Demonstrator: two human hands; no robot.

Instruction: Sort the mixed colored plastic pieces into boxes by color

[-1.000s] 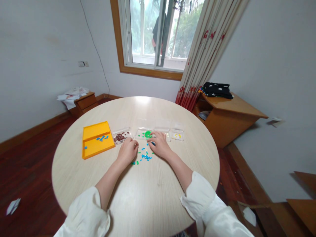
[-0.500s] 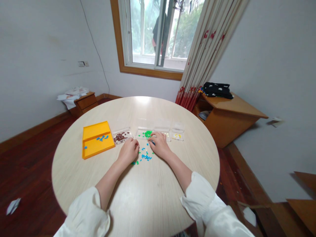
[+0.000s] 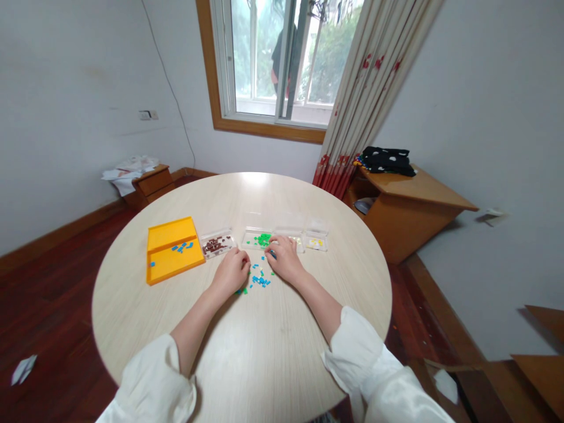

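Small blue pieces (image 3: 259,281), with a few green and pale ones among them, lie loose on the table between my hands. My left hand (image 3: 231,272) is closed left of this scatter, its fingertips pressed together; what they hold, if anything, is too small to make out. Over the near edge of the clear trays, my right hand (image 3: 285,259) has its fingers curled down and closed. A bit of dark blue shows under its fingertips, but whether it is gripped is unclear. Green pieces (image 3: 264,239) fill part of the clear tray (image 3: 247,233) just beyond.
A yellow case (image 3: 170,272) lies open at the left with several blue pieces inside. Beside it, a clear tray holds brown pieces (image 3: 215,244). Farther right, another contains yellow pieces (image 3: 316,242). All stand on a round table (image 3: 264,358); a wooden cabinet (image 3: 409,205) stands behind it.
My left hand has shifted very slightly to the right. My right hand has stayed almost in place, and the trays and case have not moved.
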